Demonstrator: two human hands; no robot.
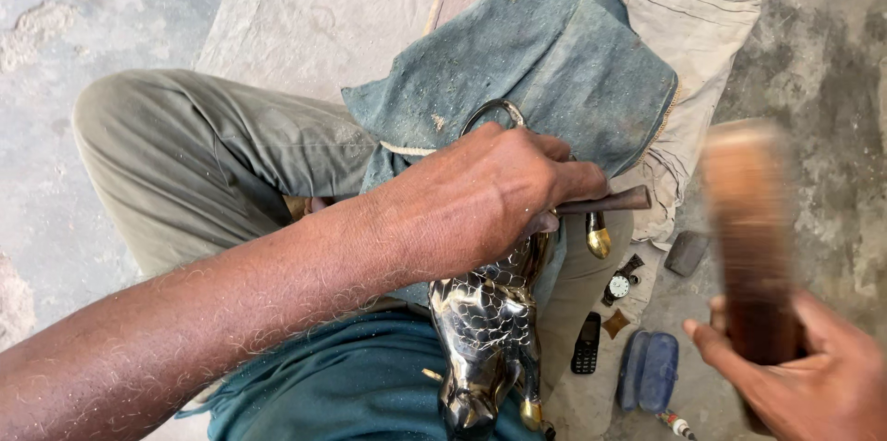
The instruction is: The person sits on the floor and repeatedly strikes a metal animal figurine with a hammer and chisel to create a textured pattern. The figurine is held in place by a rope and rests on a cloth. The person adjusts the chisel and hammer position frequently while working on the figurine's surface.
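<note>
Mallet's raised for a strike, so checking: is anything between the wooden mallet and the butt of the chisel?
Nothing visible. The chisel butt juts past the left hand, open ground separating it from the blurred mallet in the right hand.

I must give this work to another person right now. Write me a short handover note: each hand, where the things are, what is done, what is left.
Left hand: closed around a thin dark tool, its tip pointing right, held on the figurine.
Right hand: grips a wooden mallet, raised and blurred in motion, apart from the tool.
Dark carved animal figurine: lies on the lap over a blue cloth, with a scale-like pattern cut on its body and golden feet.
On the ground at right: wristwatch, small phone, blue case.
Done: pattern shows on the visible body.
Left: cannot tell; the part under the hand is hidden.
</note>
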